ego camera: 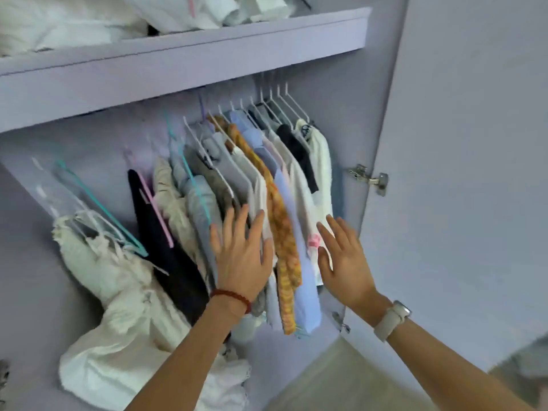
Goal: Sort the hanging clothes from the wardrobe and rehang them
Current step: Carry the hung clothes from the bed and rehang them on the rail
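Several garments hang close together on white, teal and pink hangers inside a lilac wardrobe. Among them are an orange patterned garment (281,229), a light blue shirt (299,241), a white top with a pink print (311,221), a dark navy garment (169,256) and a bulky white dress (112,280) at the left. My left hand (241,247), with a red bead bracelet, lies flat with straight fingers against the pale garments left of the orange one. My right hand (344,253), a watch on its wrist, is spread open against the white printed top at the right end.
A lilac shelf (184,63) above the clothes carries piled white fabric (74,22). The open wardrobe door (462,173) stands at the right, with a metal hinge (370,178) on its inner edge. Beige floor (341,378) shows below.
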Demonstrator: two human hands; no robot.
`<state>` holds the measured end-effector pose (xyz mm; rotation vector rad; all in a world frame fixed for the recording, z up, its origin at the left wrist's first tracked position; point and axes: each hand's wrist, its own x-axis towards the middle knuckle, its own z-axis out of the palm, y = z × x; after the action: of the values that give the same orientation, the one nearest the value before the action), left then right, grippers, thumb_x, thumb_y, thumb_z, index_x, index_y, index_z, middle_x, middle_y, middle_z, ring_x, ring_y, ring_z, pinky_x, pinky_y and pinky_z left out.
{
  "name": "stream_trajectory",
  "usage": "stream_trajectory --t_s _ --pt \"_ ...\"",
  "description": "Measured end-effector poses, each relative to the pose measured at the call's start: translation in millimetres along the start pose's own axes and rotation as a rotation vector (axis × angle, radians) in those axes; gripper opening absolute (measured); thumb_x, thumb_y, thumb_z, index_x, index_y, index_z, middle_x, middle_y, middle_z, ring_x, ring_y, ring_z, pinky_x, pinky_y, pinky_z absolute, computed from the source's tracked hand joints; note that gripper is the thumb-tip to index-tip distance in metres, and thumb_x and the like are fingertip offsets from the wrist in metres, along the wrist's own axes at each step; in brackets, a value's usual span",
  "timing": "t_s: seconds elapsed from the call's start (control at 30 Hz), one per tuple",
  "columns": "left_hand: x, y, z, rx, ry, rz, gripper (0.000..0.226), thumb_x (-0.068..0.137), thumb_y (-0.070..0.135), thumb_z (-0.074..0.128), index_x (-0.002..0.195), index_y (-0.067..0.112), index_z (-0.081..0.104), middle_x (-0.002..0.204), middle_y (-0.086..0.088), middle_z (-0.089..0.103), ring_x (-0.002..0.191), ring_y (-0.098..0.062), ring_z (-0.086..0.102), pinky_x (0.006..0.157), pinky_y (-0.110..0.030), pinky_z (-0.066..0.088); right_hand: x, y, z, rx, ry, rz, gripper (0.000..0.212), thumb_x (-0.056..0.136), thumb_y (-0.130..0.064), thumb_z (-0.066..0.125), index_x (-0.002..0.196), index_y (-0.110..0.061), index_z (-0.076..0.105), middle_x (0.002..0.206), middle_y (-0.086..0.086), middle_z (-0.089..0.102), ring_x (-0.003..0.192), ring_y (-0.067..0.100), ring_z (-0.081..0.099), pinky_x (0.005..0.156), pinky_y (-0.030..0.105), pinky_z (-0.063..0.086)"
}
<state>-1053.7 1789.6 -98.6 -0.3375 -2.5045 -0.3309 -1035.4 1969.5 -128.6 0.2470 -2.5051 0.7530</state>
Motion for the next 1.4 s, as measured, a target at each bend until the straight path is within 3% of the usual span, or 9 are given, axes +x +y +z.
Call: stream_trajectory --t_s 0.13,0.27,0.37,0.5,0.9,1.07,1.2,1.3,1.4 --pt "-42.3 138.0 61.5 -0.159 -0.289 0.211 0.049 0.085 0.025 0.058 0.132 0.015 0.049 0.141 -0.012 0.042 0.133 -0.034 0.034 0.106 -0.058 0.025 -103.2 103.6 -79.6 -0.163 -0.002 0.245 0.042 0.084 -0.002 0.058 0.125 0.002 0.053 0.134 0.023 0.048 0.127 0.044 0.039 0.103 0.059 0.032" --pt "-96.1 272.5 114.0 -0.168 -0.635 0.627 0.052 0.095 0.030 0.034 0.145 0.018 0.023 0.153 -0.005 0.019 0.141 -0.022 0.013 0.112 -0.036 0.015 -219.6 187.3 -161.6 -0.344 -0.117 0.581 0.046 0.094 -0.019 0.040 0.139 -0.011 0.036 0.148 0.007 0.031 0.139 0.023 0.021 0.114 0.035 0.013" --pt "-126.4 364.7 134.3 -0.271 -0.724 0.917 0.050 0.094 0.025 0.038 0.142 0.013 0.031 0.148 -0.010 0.029 0.138 -0.024 0.023 0.107 -0.035 0.024 -294.8 225.9 -214.4 -0.447 -0.086 0.824 0.045 0.093 -0.020 0.040 0.137 -0.012 0.038 0.146 0.006 0.034 0.137 0.021 0.025 0.112 0.031 0.009" --pt "-145.5 472.8 153.5 -0.306 -0.738 1.113 0.049 0.094 0.028 0.038 0.141 0.015 0.031 0.147 -0.009 0.030 0.137 -0.024 0.024 0.108 -0.039 0.026 -369.2 258.1 -269.5 -0.503 0.014 1.104 0.042 0.092 -0.018 0.042 0.133 -0.012 0.043 0.143 0.007 0.039 0.134 0.024 0.030 0.109 0.034 0.024" --pt "-133.9 664.5 231.3 -0.386 -0.972 1.246 0.043 0.095 0.029 0.038 0.136 0.019 0.034 0.137 -0.006 0.042 0.123 -0.024 0.041 0.099 -0.040 0.039 -431.2 356.1 -335.3 -0.164 0.409 1.717 0.040 0.094 -0.011 0.038 0.133 -0.004 0.041 0.138 0.018 0.043 0.127 0.030 0.041 0.100 0.033 0.033" --pt "-153.0 715.7 268.7 -0.329 -1.180 1.213 0.048 0.094 0.027 0.037 0.140 0.019 0.029 0.142 -0.007 0.036 0.128 -0.025 0.036 0.106 -0.042 0.033 -459.3 394.9 -348.5 -0.069 0.543 1.821 0.039 0.094 -0.010 0.039 0.132 -0.002 0.042 0.134 0.017 0.048 0.121 0.031 0.047 0.096 0.034 0.037" --pt "-173.7 766.5 295.7 -0.296 -1.223 1.233 0.046 0.095 0.030 0.037 0.139 0.024 0.029 0.143 -0.001 0.035 0.129 -0.021 0.036 0.103 -0.039 0.036 -491.1 448.2 -376.8 -0.060 0.640 1.879 0.035 0.092 -0.006 0.037 0.125 0.001 0.047 0.119 0.024 0.056 0.111 0.036 0.052 0.083 0.033 0.038" --pt "-196.5 816.7 324.8 -0.344 -1.249 1.232 0.039 0.096 0.031 0.034 0.134 0.025 0.034 0.137 0.000 0.040 0.124 -0.020 0.039 0.095 -0.036 0.038 -522.9 512.0 -399.7 -0.012 0.687 1.915 0.036 0.094 -0.009 0.036 0.128 0.001 0.044 0.125 0.023 0.053 0.112 0.035 0.052 0.086 0.034 0.039" --pt "-222.6 869.9 354.7 -0.362 -1.326 1.227 0.044 0.097 0.030 0.033 0.140 0.021 0.029 0.143 -0.002 0.034 0.131 -0.021 0.031 0.104 -0.038 0.034 -555.8 579.0 -416.8 0.070 0.762 1.950 0.035 0.095 -0.010 0.036 0.126 0.001 0.046 0.117 0.019 0.057 0.108 0.033 0.054 0.086 0.033 0.040"
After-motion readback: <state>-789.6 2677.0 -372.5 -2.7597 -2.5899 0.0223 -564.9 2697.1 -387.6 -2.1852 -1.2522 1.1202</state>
